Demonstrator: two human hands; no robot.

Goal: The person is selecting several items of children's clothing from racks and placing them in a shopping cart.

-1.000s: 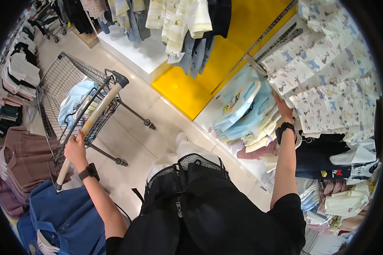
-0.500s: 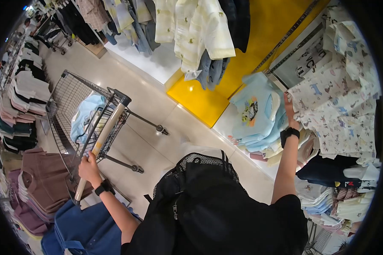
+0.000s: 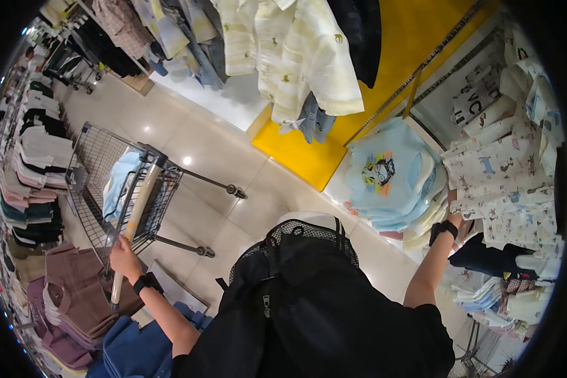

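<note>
Right hand (image 3: 455, 211) was recorded just right of the light-blue shirt stack (image 3: 387, 173), fingers hidden among printed garments (image 3: 504, 167), grip undetermined. Left hand (image 3: 123, 255), well left of that stack, was clenched on the cart handle (image 3: 138, 208).

The cart (image 3: 85, 157) stands on the floor at the left, and some clothes (image 3: 116, 183) lie in it. The left hand (image 3: 123, 257) is around the near end of the handle (image 3: 137, 211). At the right, a pile of folded shirts (image 3: 390, 176) lies on a shelf. The right hand (image 3: 457, 205) is between this pile and the rolled clothes (image 3: 504, 170) further right. Hanging shirts (image 3: 296, 57) are behind the cart.
</note>
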